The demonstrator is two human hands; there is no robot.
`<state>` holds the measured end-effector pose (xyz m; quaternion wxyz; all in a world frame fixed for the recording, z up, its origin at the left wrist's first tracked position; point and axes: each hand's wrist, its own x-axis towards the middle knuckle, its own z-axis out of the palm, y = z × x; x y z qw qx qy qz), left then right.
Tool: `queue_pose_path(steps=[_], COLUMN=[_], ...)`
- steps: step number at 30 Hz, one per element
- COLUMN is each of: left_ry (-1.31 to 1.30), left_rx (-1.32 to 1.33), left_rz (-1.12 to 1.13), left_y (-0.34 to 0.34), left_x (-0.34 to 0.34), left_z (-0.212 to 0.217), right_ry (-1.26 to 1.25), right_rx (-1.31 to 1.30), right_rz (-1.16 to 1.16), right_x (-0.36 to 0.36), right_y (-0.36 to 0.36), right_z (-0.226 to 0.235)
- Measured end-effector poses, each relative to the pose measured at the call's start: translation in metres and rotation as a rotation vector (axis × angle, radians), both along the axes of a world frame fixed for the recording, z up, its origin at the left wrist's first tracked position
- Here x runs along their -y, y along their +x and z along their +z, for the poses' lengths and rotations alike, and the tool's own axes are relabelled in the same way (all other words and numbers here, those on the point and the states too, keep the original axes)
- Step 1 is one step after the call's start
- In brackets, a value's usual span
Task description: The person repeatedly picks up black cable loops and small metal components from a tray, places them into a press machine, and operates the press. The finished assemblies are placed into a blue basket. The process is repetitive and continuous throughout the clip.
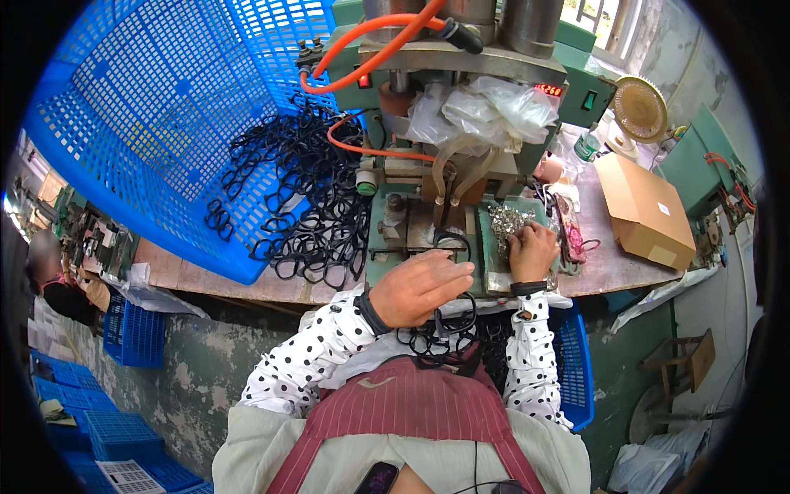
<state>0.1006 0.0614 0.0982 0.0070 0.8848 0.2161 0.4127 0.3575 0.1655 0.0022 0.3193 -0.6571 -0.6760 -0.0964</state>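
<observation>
My left hand [424, 288] is at the front of the press, back upward, fingers pressed together. A black strap loop [471, 247] runs from its fingertips up to the metal fixture [420, 232] under the press head; more black loops [436, 339] hang below the hand, over my lap. The fingertips are partly hidden, but the hand appears closed on the loop. To the right, my right hand [533, 251] dips its bent fingers into small shiny metal pieces [506, 224] in a green tray [496, 281]. Whatever the fingertips pinch is too small to make out.
The green press [473, 58] with orange air hoses stands ahead. A tipped blue basket [156, 140] spills black loops [304, 189] onto the table at left. An open cardboard box [646, 210] sits at right; another blue basket [574, 362] is beside my right forearm.
</observation>
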Motion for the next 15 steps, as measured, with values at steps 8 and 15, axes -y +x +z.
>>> queue_pose_path(steps=[8,15], left_ry=[0.125,0.005], left_rx=[-0.123,-0.202], left_rz=[0.173,0.803], left_y=[-0.005,-0.14], left_x=[0.016,-0.019], left_z=[0.012,-0.057], right_ry=[0.218,0.24], right_rx=[-0.27,-0.255], right_rz=[0.118,0.156], right_x=[-0.002,0.002], right_y=[0.013,-0.005], right_z=[-0.004,0.006])
